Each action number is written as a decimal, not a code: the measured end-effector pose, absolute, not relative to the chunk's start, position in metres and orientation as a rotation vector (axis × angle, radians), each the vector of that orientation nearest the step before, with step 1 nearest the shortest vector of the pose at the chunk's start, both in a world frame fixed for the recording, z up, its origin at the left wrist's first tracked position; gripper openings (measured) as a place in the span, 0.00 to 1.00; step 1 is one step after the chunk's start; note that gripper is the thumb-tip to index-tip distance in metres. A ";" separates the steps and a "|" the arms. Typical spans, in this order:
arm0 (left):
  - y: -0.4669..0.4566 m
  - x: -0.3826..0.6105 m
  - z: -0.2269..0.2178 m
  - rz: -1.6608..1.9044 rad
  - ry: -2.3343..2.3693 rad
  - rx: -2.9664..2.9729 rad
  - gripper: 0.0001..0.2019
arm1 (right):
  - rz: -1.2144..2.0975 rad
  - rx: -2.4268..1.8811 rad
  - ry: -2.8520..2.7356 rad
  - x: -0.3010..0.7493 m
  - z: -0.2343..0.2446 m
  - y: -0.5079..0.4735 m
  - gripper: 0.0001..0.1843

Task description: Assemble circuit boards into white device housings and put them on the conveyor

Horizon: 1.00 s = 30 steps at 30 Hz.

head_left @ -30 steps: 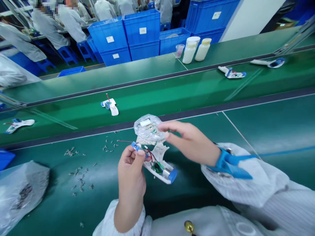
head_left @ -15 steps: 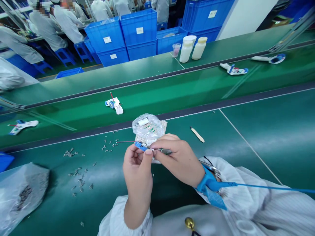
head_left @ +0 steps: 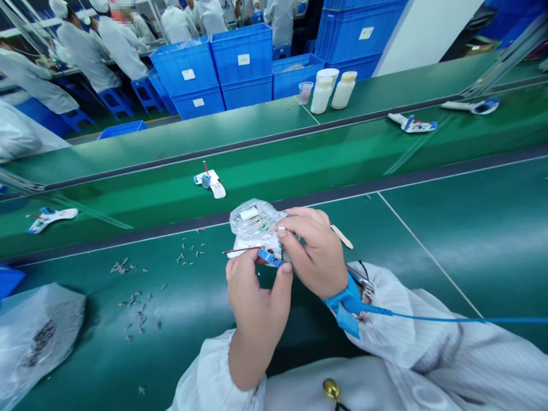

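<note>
My left hand (head_left: 259,299) is closed on a blue-and-white device part (head_left: 270,257), gripping its blue end between thumb and fingers. A thin red wire (head_left: 242,250) sticks out to the left of it. Just above and to the right, my right hand (head_left: 319,251) pinches a small white piece (head_left: 281,229) between thumb and forefinger. Behind both hands lies a clear plastic bag (head_left: 257,220) with small green and white bits in it; my right fingers cover its right side. A blue strap (head_left: 346,299) with a cord circles my right wrist.
Small metal parts (head_left: 139,314) are scattered left of my hands, near a bag of dark parts (head_left: 45,337). A pale stick (head_left: 341,237) lies to the right. Similar devices (head_left: 212,181) rest on the green conveyor (head_left: 299,165). White bottles (head_left: 322,94) and blue crates (head_left: 242,54) stand beyond; co-workers sit behind.
My right hand has lifted away from the device part and shows the white piece in its pinch. My left hand has shifted right with the part. Devices on the conveyor have moved right.
</note>
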<state>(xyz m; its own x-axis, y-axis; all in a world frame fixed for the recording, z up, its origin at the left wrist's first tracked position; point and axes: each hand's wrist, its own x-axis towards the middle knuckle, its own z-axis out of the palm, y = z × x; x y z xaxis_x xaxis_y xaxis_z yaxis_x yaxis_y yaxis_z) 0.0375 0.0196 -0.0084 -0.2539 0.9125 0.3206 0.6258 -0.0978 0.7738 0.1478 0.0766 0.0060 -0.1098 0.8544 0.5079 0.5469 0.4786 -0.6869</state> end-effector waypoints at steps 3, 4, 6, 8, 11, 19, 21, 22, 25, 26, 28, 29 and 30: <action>0.021 0.033 0.000 1.233 1.808 1.666 0.09 | 0.578 -1.146 -1.684 0.151 0.013 0.072 0.09; 0.021 0.031 0.003 1.228 1.779 1.636 0.09 | 0.632 -1.122 -1.698 0.153 0.017 0.070 0.09; 0.019 0.028 0.011 1.256 1.683 1.551 0.09 | 0.725 -1.043 -1.797 0.159 0.028 0.068 0.10; 0.016 0.026 0.016 1.300 1.555 1.454 0.09 | 0.784 -0.945 -1.925 0.165 0.040 0.069 0.11; 0.009 0.025 0.021 1.332 1.414 1.330 0.12 | 0.814 -0.810 -2.105 0.171 0.055 0.073 0.12; 0.003 0.014 0.026 1.141 1.271 1.477 0.16 | 0.924 -0.656 -2.360 0.174 0.070 0.080 0.16; 0.003 0.012 0.027 1.132 1.272 1.532 0.18 | 0.927 -0.658 -2.388 0.175 0.072 0.081 0.17; 0.004 0.011 0.028 1.129 1.271 1.564 0.20 | 0.920 -0.665 -2.402 0.175 0.072 0.081 0.16; 0.004 0.010 0.030 1.095 1.258 1.643 0.22 | 0.882 -0.668 -2.440 0.175 0.073 0.081 0.16; 0.004 0.010 0.030 1.078 1.257 1.655 0.24 | 0.859 -0.671 -2.454 0.175 0.073 0.082 0.16; 0.001 0.010 0.029 1.042 1.278 1.631 0.26 | 0.795 -0.685 -2.480 0.175 0.074 0.081 0.16; -0.001 0.010 0.028 1.030 1.299 1.596 0.27 | 0.760 -0.693 -2.491 0.175 0.075 0.081 0.16; -0.003 0.010 0.026 1.024 1.315 1.560 0.28 | 0.731 -0.698 -2.504 0.175 0.076 0.081 0.16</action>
